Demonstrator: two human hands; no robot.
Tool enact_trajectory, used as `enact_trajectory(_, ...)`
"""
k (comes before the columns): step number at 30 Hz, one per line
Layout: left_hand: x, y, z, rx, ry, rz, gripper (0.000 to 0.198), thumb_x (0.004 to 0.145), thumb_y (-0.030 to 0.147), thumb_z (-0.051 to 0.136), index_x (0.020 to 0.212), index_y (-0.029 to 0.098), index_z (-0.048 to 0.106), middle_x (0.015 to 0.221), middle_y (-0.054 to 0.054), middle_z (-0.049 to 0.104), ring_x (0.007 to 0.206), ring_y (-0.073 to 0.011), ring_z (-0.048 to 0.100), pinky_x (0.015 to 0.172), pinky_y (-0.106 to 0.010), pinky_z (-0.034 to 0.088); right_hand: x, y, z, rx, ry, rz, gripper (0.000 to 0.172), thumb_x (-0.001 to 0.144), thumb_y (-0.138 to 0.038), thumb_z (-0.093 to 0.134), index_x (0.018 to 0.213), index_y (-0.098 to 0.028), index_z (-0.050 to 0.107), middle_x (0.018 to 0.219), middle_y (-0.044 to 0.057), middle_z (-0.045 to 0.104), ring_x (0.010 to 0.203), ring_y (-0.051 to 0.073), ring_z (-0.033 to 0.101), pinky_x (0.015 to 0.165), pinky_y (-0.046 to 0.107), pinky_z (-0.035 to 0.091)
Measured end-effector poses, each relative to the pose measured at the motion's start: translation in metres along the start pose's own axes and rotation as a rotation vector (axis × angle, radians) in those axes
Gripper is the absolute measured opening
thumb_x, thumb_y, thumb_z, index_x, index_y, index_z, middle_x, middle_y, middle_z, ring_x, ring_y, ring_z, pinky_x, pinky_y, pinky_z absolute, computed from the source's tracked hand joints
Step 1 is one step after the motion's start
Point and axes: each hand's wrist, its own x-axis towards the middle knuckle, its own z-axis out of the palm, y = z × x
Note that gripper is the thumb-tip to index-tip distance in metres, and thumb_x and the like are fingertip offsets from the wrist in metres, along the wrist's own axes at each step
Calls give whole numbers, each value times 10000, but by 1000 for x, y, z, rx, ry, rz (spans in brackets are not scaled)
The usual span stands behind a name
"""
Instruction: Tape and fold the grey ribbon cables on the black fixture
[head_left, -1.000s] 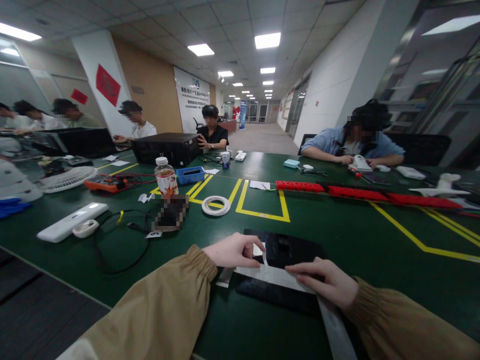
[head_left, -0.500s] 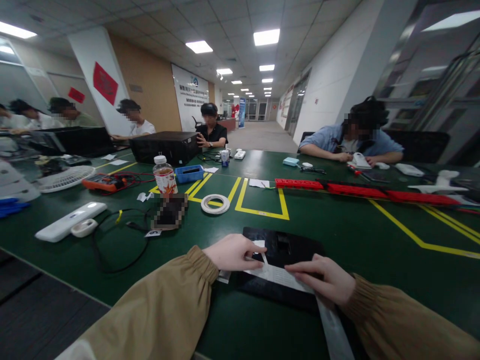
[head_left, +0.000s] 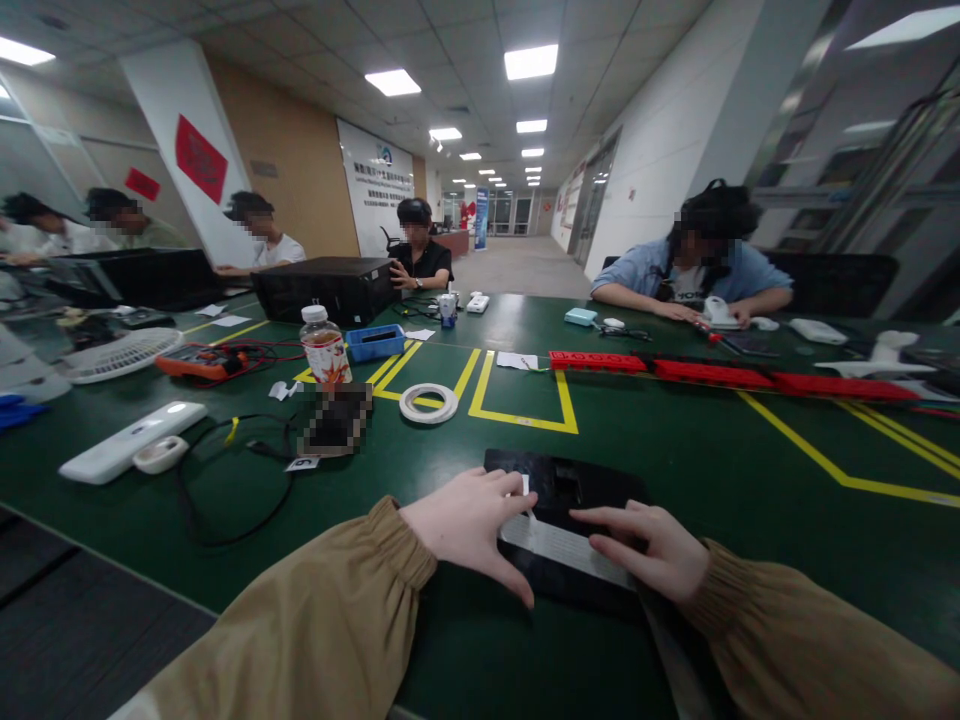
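Observation:
A flat black panel point(head_left: 600, 480) with a square recess lies on the green table in front of me. Across it runs a pale silver-grey strip point(head_left: 566, 545), perhaps tape; a small white piece shows at its left end by my fingers. Spread over the panel's left side is my left hand point(head_left: 476, 525), index finger at the white piece and thumb stretched towards the near edge. My right hand point(head_left: 652, 545) rests at the strip's right part with index finger and thumb extended and apart; its other fingers are curled. A greyish band point(head_left: 675, 660) trails below my right wrist, partly hidden.
A roll of white tape point(head_left: 428, 404) lies beyond my left hand. Left of it are a phone point(head_left: 337, 420), a drink bottle point(head_left: 325, 345), a looped black cable point(head_left: 225, 535) and a white device point(head_left: 135, 440). A red strip point(head_left: 712, 378) crosses the right side. Several people sit around.
My left thumb has swung away from the index finger, down towards the panel's near edge, opening the hand. My right hand stays nearly in place. The view has shifted slightly.

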Motion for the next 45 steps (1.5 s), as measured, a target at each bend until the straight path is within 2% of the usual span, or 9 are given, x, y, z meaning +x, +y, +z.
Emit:
enact_trajectory(3,-2,11,3,36,9,-23,1000,575,808,540,1288,117,421,1075,-115,544,946,-270,532,794,-357,410,0,0,0,-2,-1,0,374,887,-421,437,1132,-224,639,552,1,548,539,131,490,581,282,359)
enact_trajectory(6,-3,14,5,64,8,-52,937,635,778,523,1300,129,397,1119,-123,526,973,-274,522,801,-362,405,-1,-1,0,-15,6,17,374,886,-428,435,1130,-231,638,556,2,542,556,138,498,579,280,363)
enact_trajectory(13,0,3,4,90,-7,-62,715,725,627,588,1260,176,440,1038,-79,536,927,-238,529,757,-324,396,0,-1,2,-59,45,19,378,873,-385,448,1178,-223,603,684,31,625,609,149,535,628,294,387)
enact_trajectory(19,1,-2,6,45,14,-42,702,731,622,589,1275,202,445,1038,-60,529,937,-226,520,766,-324,393,-1,0,2,-75,37,-12,390,881,-396,436,1181,-203,593,854,50,682,648,149,560,655,306,374)
enact_trajectory(28,1,0,4,32,10,-36,614,742,582,609,1235,232,502,1033,-41,539,922,-201,524,761,-302,388,-2,6,4,-37,33,-63,345,892,-344,429,1156,-199,597,1043,50,670,813,157,619,700,325,372)
enact_trajectory(33,-1,0,5,20,19,-33,547,759,576,596,1193,247,547,1067,-45,534,933,-197,532,776,-298,391,-1,5,4,-18,20,-69,347,905,-345,409,1157,-195,594,1047,65,665,831,169,619,718,337,380)
enact_trajectory(38,-1,1,5,8,34,-8,478,781,549,589,1149,243,578,1117,-50,535,1001,-208,520,881,-331,376,-2,7,4,-66,54,-78,361,900,-368,398,1103,-171,621,914,89,613,733,168,561,666,324,402)
enact_trajectory(45,1,-1,7,-39,24,51,414,812,502,579,1098,204,603,1093,-48,579,1023,-199,515,906,-318,372,-2,14,9,-4,113,-139,352,908,-364,387,1066,-155,623,986,103,558,799,169,547,723,311,455)
